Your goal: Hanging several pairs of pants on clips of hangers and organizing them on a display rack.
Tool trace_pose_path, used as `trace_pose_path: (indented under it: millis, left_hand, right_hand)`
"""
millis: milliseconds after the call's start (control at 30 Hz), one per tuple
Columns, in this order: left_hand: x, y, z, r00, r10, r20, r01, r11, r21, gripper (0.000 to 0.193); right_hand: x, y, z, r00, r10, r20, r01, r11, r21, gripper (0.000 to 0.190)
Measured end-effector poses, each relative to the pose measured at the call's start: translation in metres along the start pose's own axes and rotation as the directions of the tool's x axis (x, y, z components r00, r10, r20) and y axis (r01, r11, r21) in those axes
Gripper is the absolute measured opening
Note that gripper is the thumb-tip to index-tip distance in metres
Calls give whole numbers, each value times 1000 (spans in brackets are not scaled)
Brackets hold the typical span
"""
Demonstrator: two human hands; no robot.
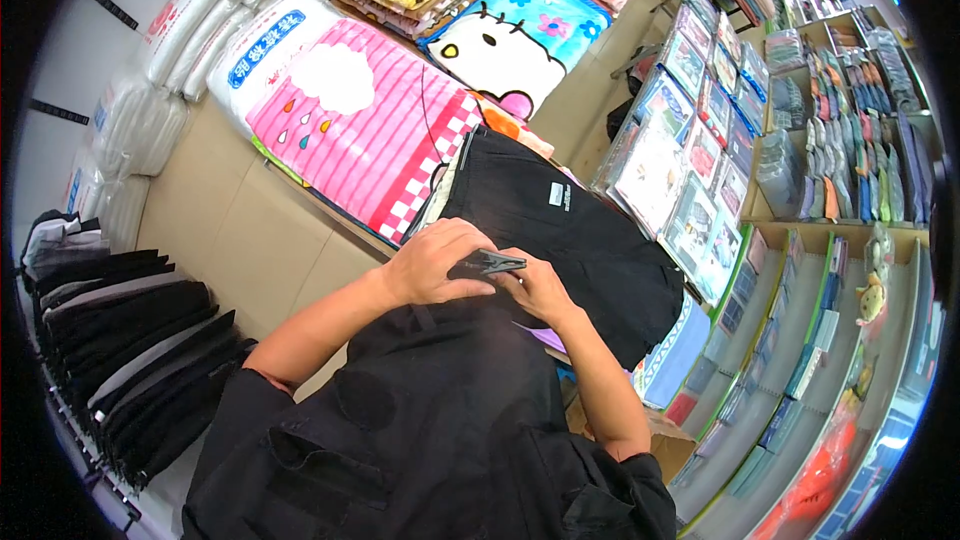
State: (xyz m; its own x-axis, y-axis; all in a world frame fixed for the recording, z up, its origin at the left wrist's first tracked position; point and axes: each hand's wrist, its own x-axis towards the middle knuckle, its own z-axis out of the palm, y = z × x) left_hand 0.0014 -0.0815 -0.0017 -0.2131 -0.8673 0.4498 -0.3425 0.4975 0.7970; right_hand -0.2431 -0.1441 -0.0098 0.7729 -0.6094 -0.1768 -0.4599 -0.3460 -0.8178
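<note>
In front of my chest, both hands meet at a dark grey plastic clip (pixel 501 262), which looks like a trouser-hanger clip. My left hand (pixel 435 261) grips it from the left, fingers above and thumb below. The fingertips of my right hand (pixel 541 291) pinch its other side. Whatever else is between my palms is hidden. Just beyond and below my hands, a pair of black trousers (pixel 525 195) lies flat, with a pale label (pixel 556 194) near the waistband. The trousers rest over the end of a pile of bedding.
A pink bagged blanket (pixel 352 112) and a cat-print blanket (pixel 517 37) lie ahead. Black garments (pixel 150 330) hang on a rack at left. White bagged bedding (pixel 135 120) is stacked at the wall. Packaged goods (pixel 686 120) and shelving (pixel 795 360) stand at right.
</note>
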Motion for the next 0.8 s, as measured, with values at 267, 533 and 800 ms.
trace_pose_path:
  millis: [267, 533, 800]
  left_hand:
    - [-38, -22, -17, 981, -185, -63, 185, 983, -10, 37]
    - [-98, -35, -52, 923, -365, -121, 378, 920, 105, 41]
    - [-143, -34, -78, 857, -484, -176, 514, 825, 236, 42]
  right_hand:
    - [52, 33, 16, 945, 97, 312, -118, 992, 51, 35]
    - [165, 203, 76, 986, 163, -20, -157, 900, -406, 48]
    - [241, 256, 75, 915, 403, -24, -372, 819, -437, 68]
